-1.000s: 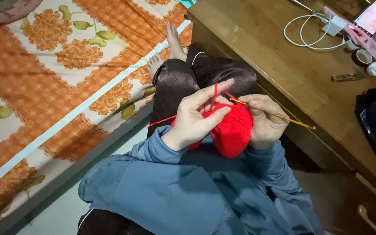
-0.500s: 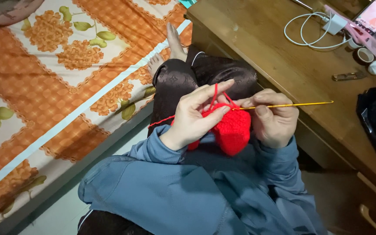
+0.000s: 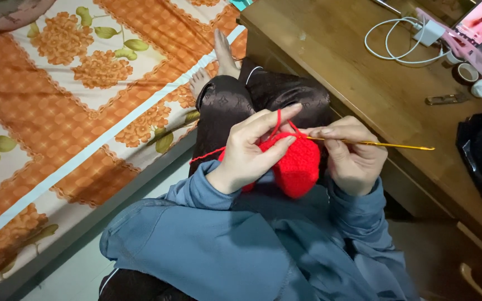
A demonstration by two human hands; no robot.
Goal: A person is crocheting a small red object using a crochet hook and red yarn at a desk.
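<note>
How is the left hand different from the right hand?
The left hand pinches the red crochet piece, with red yarn running over its raised forefinger. The right hand grips the golden hook instead. The left hand shows its back, fingers stretched out; the right hand's fingers curl in. Both wear blue sleeves and meet at the red piece.

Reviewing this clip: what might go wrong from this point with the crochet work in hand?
1. The yarn strand runs taut over the left hand index finger; if it slips off, tension on the red crocheted piece would likely go slack.
2. The right hand holds the gold crochet hook near its working end, and the long handle sticks out over the wooden desk; a wide swing may knock the edge and pull the loop free.
</note>
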